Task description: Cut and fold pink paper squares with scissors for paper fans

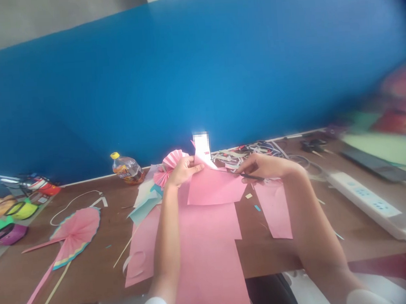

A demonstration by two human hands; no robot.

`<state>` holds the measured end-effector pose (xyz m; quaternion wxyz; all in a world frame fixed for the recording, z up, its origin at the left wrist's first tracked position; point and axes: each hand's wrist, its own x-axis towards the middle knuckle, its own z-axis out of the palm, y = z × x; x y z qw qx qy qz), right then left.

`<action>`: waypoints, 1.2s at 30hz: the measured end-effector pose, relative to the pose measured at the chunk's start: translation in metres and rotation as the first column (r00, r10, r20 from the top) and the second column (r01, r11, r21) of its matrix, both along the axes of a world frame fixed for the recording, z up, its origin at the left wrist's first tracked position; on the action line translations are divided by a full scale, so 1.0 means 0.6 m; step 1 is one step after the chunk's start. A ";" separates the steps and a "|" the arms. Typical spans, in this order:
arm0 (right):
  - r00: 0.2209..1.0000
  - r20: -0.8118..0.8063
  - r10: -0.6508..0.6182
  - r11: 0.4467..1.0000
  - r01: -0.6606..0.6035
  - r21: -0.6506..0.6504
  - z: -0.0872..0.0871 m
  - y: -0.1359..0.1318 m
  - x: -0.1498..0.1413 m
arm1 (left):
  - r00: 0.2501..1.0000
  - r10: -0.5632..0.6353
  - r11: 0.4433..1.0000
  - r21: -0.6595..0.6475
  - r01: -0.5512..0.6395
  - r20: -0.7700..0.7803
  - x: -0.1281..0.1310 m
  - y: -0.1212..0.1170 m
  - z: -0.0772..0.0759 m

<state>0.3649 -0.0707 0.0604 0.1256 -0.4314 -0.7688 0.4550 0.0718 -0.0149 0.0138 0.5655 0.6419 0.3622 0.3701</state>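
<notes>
My left hand (183, 171) pinches the upper left of a pink sheet of paper (214, 188), whose top corner curls up and shows a pale underside. My right hand (259, 165) is closed around a slim black tool (252, 177), its thin end pointing left along the sheet's upper right edge. I cannot make out the tool's exact kind. Beneath lies a larger pink sheet (208, 258), overhanging the table's front edge. A pleated pink paper fan (172, 162) sits just behind my left hand. A cut pink piece (272, 207) rests under my right forearm's left side.
Leftward on the brown table (102, 251) lies a round pink fan (78, 230) with a blue and yellow rim. A yellow-capped bottle (128, 170) leans near the blue wall. Paper strips (234, 156) pile up behind my hands. A white power strip (364, 203) is at right.
</notes>
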 end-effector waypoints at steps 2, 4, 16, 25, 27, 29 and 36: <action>1.000 0.002 -0.011 1.000 0.011 -0.005 0.000 -0.001 0.000 | 1.000 -0.001 1.000 0.007 0.001 -0.012 -0.001 0.001 -0.001; 1.000 0.005 -0.018 1.000 0.018 -0.008 -0.001 0.000 0.000 | 1.000 0.006 1.000 0.018 -0.006 -0.018 -0.001 0.001 -0.001; 0.997 -0.072 0.012 1.000 -0.013 -0.013 -0.008 0.005 -0.003 | 1.000 0.004 1.000 0.031 -0.004 -0.030 0.013 -0.008 0.008; 0.996 -0.084 -0.027 0.999 0.024 -0.037 -0.015 0.011 -0.002 | 0.996 -0.035 0.997 0.067 0.041 -0.088 0.001 -0.008 0.013; 0.996 -0.089 -0.024 0.999 0.021 -0.035 -0.015 0.011 0.000 | 0.994 -0.034 0.996 0.080 0.042 -0.104 -0.001 -0.009 0.015; 0.996 -0.091 -0.024 0.999 0.021 -0.032 -0.015 0.012 0.000 | 0.994 -0.039 0.995 0.085 0.048 -0.105 -0.002 -0.009 0.016; 0.996 -0.076 -0.044 0.999 0.041 -0.035 -0.013 0.012 0.000 | 0.994 -0.055 0.996 0.064 0.061 -0.092 0.011 -0.008 0.011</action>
